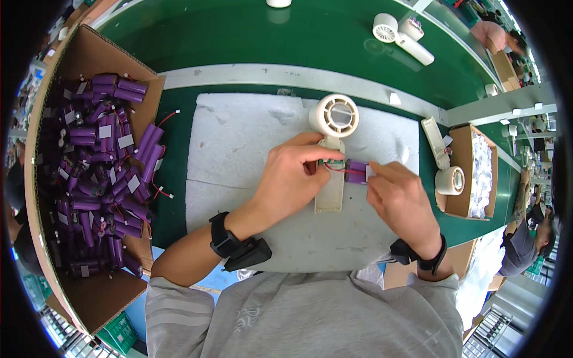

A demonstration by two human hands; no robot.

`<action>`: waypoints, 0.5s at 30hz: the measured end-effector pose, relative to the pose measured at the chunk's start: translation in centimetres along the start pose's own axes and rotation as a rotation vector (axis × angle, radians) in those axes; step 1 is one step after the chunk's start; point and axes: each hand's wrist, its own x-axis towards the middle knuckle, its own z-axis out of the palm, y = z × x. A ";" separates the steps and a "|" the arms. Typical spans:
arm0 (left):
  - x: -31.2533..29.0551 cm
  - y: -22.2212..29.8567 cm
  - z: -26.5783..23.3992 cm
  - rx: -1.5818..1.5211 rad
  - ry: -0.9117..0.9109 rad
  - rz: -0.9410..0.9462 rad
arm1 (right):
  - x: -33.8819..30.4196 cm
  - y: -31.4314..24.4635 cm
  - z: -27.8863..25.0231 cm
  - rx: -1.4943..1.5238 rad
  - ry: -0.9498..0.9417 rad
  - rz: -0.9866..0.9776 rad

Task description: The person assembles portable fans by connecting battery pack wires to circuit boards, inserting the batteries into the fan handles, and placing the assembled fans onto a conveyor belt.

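Observation:
An opened white handheld fan (328, 196) lies on the pale foam mat, its round head pointing away from me and its hollow handle toward me. Inside the handle, a small green circuit board (332, 162) shows with red wire beside it. My left hand (291, 176) is closed at the handle's left side, thumb and forefinger at the board; its other fingertips are partly hidden. Just right of the handle, my right hand (399, 197) grips a purple battery (356, 172) by its right end, where a white label shows. A red wire runs from the battery toward the board.
At the left stands a cardboard box (154, 107) of purple batteries, several lying by its edge. Right of the foam mat (239, 128) are another fan (449, 181), a white shell (434, 140) and a box of white pieces (459, 206). More fan parts (415, 49) lie beyond the rail.

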 end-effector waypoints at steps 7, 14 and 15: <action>0.1 -0.1 -0.1 -0.029 0.011 0.003 | 0.2 1.1 -0.7 0.180 0.037 0.105; 0.3 -0.2 -0.4 -0.031 0.003 0.022 | 0.1 1.4 -0.1 0.148 0.027 0.083; 0.4 -0.1 -0.5 -0.025 -0.030 -0.005 | 0.1 1.4 -0.2 0.138 0.022 0.080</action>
